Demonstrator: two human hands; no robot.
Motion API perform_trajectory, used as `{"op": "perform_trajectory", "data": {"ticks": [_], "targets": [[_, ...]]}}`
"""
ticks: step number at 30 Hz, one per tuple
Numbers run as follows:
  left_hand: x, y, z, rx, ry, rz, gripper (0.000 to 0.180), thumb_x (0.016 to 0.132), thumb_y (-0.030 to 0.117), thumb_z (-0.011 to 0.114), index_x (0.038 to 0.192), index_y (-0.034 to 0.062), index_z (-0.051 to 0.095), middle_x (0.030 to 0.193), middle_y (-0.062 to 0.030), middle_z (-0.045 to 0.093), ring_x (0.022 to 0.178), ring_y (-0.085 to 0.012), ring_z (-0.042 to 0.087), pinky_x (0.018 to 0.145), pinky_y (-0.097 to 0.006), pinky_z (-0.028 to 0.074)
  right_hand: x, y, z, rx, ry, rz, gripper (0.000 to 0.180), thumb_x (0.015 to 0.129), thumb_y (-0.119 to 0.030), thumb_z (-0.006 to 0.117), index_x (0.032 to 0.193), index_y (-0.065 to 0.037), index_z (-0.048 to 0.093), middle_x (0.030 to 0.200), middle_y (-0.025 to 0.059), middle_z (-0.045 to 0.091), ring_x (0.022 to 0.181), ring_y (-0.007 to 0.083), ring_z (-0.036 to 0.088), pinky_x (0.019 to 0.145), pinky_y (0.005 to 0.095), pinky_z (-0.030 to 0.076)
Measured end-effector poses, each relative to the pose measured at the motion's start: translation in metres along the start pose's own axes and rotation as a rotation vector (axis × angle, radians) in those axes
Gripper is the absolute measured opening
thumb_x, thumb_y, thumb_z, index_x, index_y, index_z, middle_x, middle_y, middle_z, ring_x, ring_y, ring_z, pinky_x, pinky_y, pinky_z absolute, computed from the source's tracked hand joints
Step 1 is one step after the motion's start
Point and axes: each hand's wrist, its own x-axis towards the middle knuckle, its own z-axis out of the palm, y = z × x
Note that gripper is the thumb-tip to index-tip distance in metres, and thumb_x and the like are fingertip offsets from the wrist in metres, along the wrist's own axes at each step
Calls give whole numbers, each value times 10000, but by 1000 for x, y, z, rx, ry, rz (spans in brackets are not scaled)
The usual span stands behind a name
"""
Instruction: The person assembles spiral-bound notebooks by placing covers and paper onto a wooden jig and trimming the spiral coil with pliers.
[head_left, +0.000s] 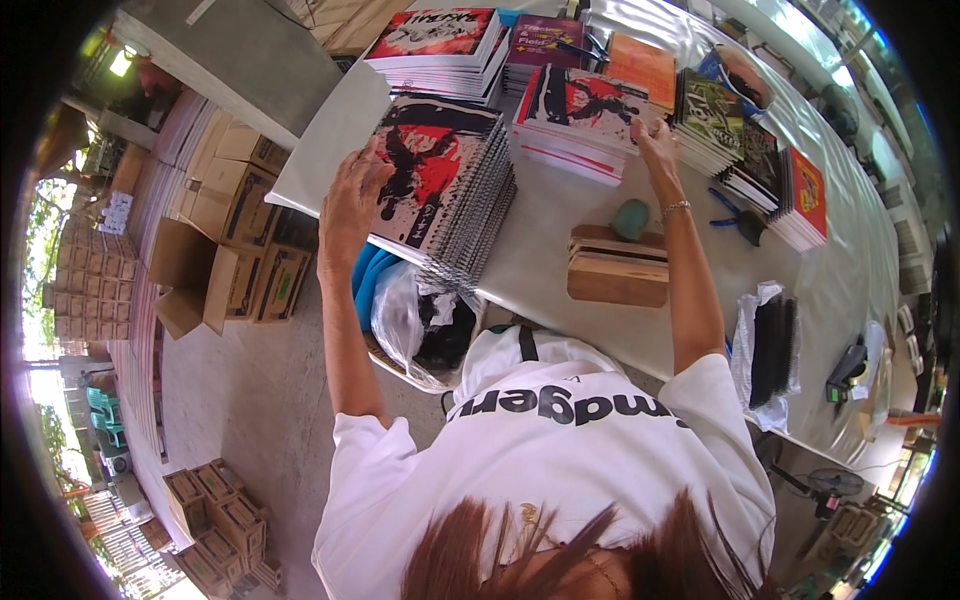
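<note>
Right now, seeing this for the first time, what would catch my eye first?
Probably the tall spiral stack with red-and-black covers, at the table's near left edge, the left hand at its left side. Next, the similarly coloured book stack to its right, with the right hand at its right end. Then the green lump by the wooden block, nearer the person.

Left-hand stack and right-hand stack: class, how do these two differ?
The left-hand stack shows coils; the right-hand stack shows page edges instead. The left-hand stack sits at the edge of the table; the right-hand stack lies farther in. Both have red-and-black patterned top covers.
</note>
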Motion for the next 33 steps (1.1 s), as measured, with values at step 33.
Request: {"op": "perform_trajectory", "data": {"ticks": [33], "targets": [[-124, 163, 194, -386, 2, -25, 389, 882, 118, 673, 1263, 125, 597, 1282, -100, 500, 1228, -259, 476, 1019, -418, 393, -170, 149, -172, 1639, -205, 441, 283, 830, 116, 532, 986, -109, 600, 947, -6, 605, 866, 101, 570, 838, 237, 450]]}}
